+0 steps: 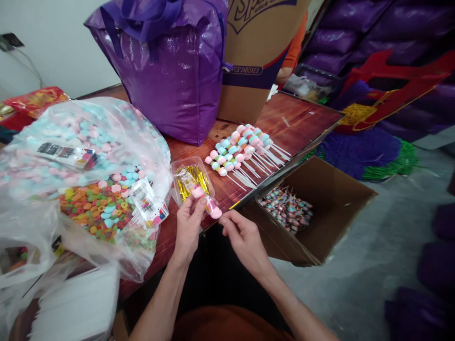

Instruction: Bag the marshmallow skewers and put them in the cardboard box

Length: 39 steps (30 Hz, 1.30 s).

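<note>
A candy skewer (214, 210) with pink pieces, partly inside a small printed clear bag, is held above the table's front edge. My left hand (191, 220) pinches its bagged part. At the skewer's lower right end, my right hand (242, 233) has its thumb and fingers pressed together; what lies between them is too small to make out. Just beyond my left hand is a clear plastic tray (212, 182) of gold twist ties (201, 176). Rows of pink, blue and white candy skewers (234, 150) lie to the right, their white sticks pointing right.
Large plastic bags of candies (92, 208) cover the left side, with printed packets (147, 201) on top. A purple bag (174, 71) and a cardboard box (245, 66) stand behind. Below the right edge, an open carton (334, 213) holds wrapped skewers. Another person's orange sleeve (295, 45) shows behind.
</note>
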{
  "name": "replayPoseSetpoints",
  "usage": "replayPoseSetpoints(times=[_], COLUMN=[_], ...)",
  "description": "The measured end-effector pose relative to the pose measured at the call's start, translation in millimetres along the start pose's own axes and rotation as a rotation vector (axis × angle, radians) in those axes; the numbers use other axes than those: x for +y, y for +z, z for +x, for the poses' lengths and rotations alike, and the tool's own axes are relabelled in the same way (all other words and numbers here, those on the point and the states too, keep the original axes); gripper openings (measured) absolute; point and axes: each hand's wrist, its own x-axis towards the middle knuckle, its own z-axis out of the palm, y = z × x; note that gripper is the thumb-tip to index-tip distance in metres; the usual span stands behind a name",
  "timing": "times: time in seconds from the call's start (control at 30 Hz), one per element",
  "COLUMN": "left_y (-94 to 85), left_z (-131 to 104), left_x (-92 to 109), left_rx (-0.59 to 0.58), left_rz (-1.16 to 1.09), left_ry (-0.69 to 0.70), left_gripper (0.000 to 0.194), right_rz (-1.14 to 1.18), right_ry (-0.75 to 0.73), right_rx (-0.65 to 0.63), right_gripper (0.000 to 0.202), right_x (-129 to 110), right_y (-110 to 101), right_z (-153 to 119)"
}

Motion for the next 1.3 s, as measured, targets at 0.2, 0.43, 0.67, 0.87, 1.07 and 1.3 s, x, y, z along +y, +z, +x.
replayPoseSetpoints(times=[0.2,0.43,0.67,0.87,1.07,1.3], left_y=[1.4,3.7,13.1,6.0,6.0,1.0], left_z=[-11,-6,-17,-13,-20,-25], left_x=[4,12,5,16,2,-3], left_rx=[-0.084,-0.047,-0.079,-0.075,-0.11,-0.083], left_rz=[-0.073,-0.121,-0.118,-0.152,-0.082,-0.004], left_ry=[-0.117,-0.098,-0.039,-0.038,-0.089,-0.045], left_gripper=[0.033,0.034,0.026,0.03,0.029,0.028], right_rz=[-0.053,0.009,0.114,0.176,0.187,0.285], right_ry=[-0.13,0.023,0.097,0.114,0.06,0.049], right_rx=[0.099,0.091,0.197,-0.187,-0.07,-0.03], right_gripper=[0.025,0.026,0.025,0.032,0.028,0.034], right_x=[-3,8,10,7,10,5], right_y=[12,15,28,7,18,34], right_z=[4,1,8,-11,-15,-7])
